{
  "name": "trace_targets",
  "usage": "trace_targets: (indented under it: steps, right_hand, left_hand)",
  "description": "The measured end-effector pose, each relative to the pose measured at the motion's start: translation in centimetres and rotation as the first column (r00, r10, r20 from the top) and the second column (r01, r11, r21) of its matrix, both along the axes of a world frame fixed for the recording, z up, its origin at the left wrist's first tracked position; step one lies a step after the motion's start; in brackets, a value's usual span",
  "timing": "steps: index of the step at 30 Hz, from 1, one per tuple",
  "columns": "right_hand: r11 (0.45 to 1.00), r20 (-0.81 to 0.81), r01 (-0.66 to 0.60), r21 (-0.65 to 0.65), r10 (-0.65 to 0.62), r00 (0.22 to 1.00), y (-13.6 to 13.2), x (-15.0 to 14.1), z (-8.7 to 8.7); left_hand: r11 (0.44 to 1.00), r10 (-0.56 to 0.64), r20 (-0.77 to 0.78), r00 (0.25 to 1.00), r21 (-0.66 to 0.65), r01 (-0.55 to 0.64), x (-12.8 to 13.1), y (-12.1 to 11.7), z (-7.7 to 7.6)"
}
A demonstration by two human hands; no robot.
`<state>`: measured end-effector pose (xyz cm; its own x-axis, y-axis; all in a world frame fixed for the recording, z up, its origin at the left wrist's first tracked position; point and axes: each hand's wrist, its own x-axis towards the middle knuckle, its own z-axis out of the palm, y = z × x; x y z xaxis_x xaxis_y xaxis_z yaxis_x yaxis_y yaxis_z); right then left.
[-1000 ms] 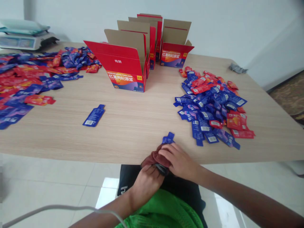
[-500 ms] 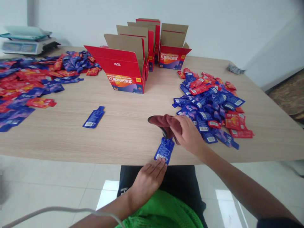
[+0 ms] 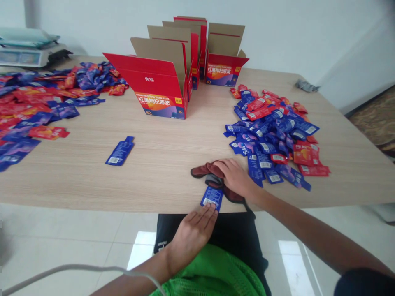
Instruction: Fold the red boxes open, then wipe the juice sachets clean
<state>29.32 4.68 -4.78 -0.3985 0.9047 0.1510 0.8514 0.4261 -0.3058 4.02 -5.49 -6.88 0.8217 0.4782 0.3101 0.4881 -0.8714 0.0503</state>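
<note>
Near the table's front edge lies a blue sachet [image 3: 212, 196], printed side up, its upper end hidden under a cloth. My left hand [image 3: 197, 224] presses its lower end down, fingers together and stretched over it; the thumb is hidden. A brownish-red cloth [image 3: 212, 168] with dark edging is bunched in my right hand [image 3: 235, 176], whose fingers are closed on it over the sachet's top. One dark strip of the cloth hangs over the table edge. Another blue sachet [image 3: 120, 151] lies by itself to the left.
Red and blue sachets form a pile [image 3: 271, 131] on the right and a larger heap [image 3: 40, 107] on the left. Several open red cartons [image 3: 160, 105] stand at the back. A scale [image 3: 24, 57] sits back left; a grey crumpled item [image 3: 307, 85] lies back right.
My right hand has moved down toward me with the cloth, which covers more of the sachet and spreads lower on its right. My left hand stays on the sachet.
</note>
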Motion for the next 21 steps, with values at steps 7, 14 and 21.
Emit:
trace_targets:
  steps: [7, 14, 21]
  right_hand:
    - [0.949, -0.212, 0.194, 0.249, -0.142, 0.967, 0.3, 0.2, 5.4]
    - [0.981, -0.168, -0.176, -0.082, 0.161, 0.973, -8.2, -3.4, 2.5]
    - [0.999, -0.077, -0.033, -0.007, 0.032, 0.997, -3.5, -0.6, -0.8]
  left_hand:
    - [1.0, -0.01, -0.001, 1.0, 0.006, 0.01, 0.1, 0.0, -0.1]
    - [0.991, -0.025, -0.075, 0.997, -0.134, 0.015, 0.1, -0.2, -0.2]
    - [1.0, -0.003, -0.002, 1.0, -0.02, 0.003, 0.1, 0.0, 0.6]
